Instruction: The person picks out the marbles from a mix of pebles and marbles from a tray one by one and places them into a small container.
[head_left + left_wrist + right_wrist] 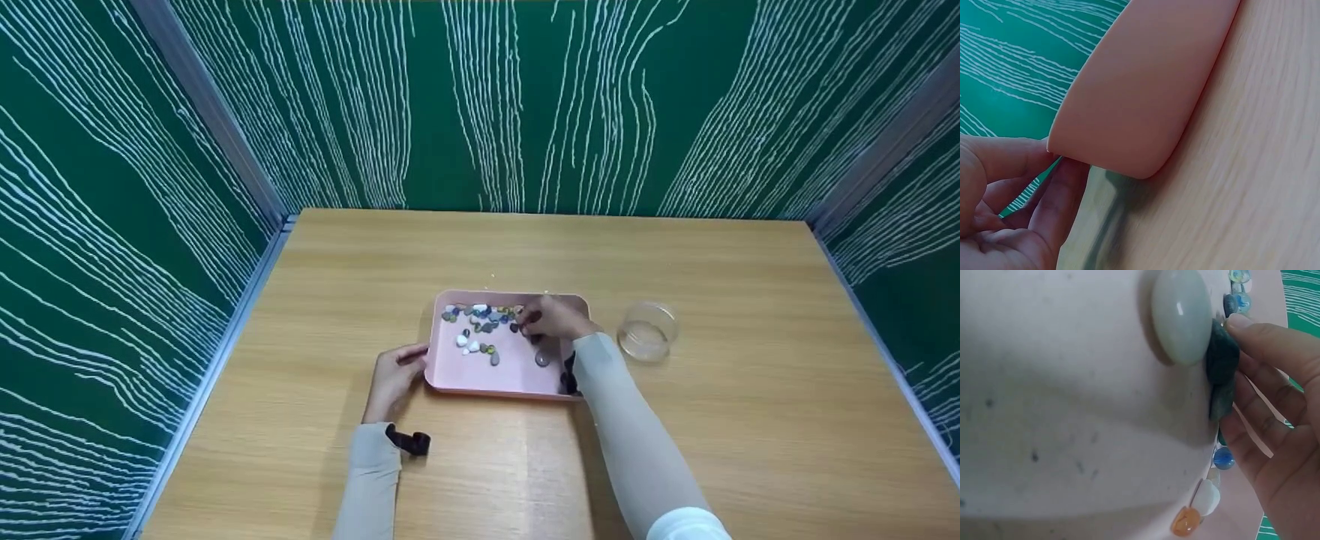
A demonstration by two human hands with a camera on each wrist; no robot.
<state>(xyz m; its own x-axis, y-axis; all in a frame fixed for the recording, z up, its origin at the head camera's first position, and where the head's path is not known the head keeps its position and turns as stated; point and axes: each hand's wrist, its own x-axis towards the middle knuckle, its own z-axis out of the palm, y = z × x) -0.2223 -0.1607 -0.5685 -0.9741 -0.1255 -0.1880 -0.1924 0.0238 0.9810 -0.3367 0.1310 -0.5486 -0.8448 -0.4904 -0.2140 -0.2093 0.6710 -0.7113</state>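
My right hand (551, 319) pinches a dark stone (1221, 363) mid-tray while my left hand (395, 375) grips the pink tray's (480, 379) left edge; the clear jar (646, 332) beside it looks empty, sorting barely begun.

Clear round container (647, 331) right of centre on wooden tabletop (750, 420); green white-lined walls (525, 105) across upper frame.
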